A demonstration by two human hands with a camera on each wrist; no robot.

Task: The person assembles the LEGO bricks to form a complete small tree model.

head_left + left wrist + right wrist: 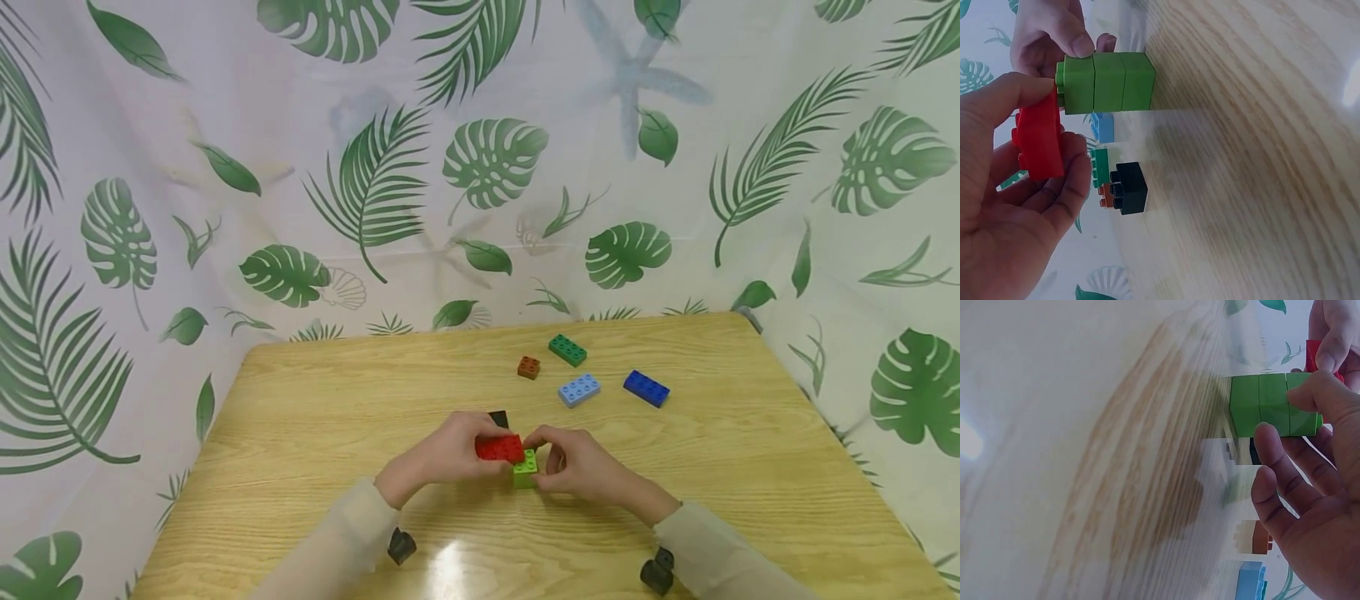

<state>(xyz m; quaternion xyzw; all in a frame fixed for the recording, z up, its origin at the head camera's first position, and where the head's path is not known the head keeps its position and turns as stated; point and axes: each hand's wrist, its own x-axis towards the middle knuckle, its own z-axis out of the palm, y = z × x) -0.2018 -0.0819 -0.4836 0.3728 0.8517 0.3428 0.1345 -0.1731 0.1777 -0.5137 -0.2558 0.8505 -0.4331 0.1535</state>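
In the head view, my left hand (459,450) grips a red toy building brick (498,448) between thumb and fingers. Just to its right stands an upright stack of three lime green bricks (525,477), which my right hand (588,468) pinches by its side. The left wrist view has the red brick (1041,139) at the top of the green stack (1109,82), overlapping its upper studs. Seen from the right wrist, thumb and fingertips lie along opposite sides of the stack (1260,405), whose base is at the tabletop.
Beyond the left hand lies a black brick (499,418), partly hidden. Farther back on the wooden table (330,383) are a small brown brick (528,367), a dark green brick (567,350), a light blue brick (579,390) and a dark blue brick (647,388). A leaf-patterned curtain (420,292) borders the table.
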